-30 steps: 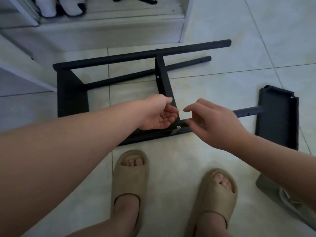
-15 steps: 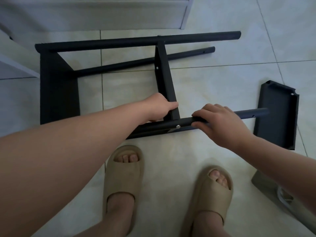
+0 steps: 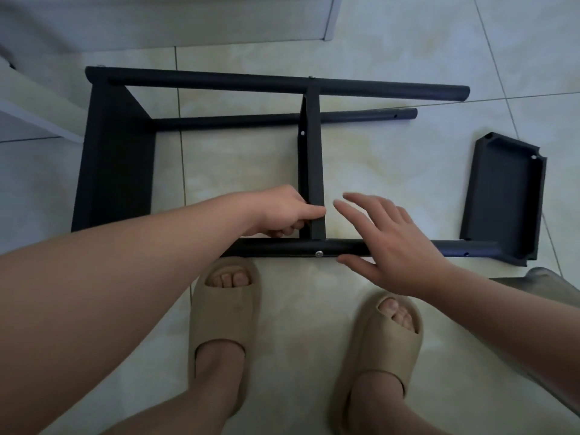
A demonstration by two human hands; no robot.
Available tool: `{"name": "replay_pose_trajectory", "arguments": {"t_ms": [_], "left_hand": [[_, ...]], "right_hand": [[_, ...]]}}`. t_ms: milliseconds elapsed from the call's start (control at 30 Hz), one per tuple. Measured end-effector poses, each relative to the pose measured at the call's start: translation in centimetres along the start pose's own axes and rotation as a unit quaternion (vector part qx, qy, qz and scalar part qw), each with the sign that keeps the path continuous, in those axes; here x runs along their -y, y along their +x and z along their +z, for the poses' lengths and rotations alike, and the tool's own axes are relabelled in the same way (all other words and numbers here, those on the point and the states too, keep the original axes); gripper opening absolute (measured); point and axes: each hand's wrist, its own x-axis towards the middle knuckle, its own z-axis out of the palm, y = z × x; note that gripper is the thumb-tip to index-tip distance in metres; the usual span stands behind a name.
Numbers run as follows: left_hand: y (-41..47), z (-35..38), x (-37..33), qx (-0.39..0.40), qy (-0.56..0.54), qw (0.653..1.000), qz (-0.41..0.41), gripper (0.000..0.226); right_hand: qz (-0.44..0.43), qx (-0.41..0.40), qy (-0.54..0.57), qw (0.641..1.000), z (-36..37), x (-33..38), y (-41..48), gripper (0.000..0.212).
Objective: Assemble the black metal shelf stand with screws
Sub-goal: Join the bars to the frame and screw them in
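Bare tile floor [image 3: 392,171] open between middle shelf panel [image 3: 314,158] and loose shelf panel [image 3: 505,196], near tube [image 3: 282,247] blocking the front, right hand [image 3: 389,243] spread over it, sandals [image 3: 226,309] just behind
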Motion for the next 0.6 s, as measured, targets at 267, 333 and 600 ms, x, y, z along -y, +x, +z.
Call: {"name": "replay_pose_trajectory", "arguments": {"t_ms": [267,333,600], "left_hand": [[0.7,-2.4,2.1,0.022,-0.136,0.988,-0.065,0.024],[1.2,-2.7,2.6,0.0,-0.153,0.986,-0.069,0.034],[3.2,-1.6,3.2,0.007,-0.182,0.981,-0.067,0.041]], "right_hand": [[-0.07,0.044,-0.067,0.994,0.0,0.2,4.9,0.105],[-0.085,0.062,-0.069,0.992,0.6,0.5,5.1,0.11],[-0.111,0.054,-0.03,0.992,1.2,-0.2,5.3,0.11]]}}
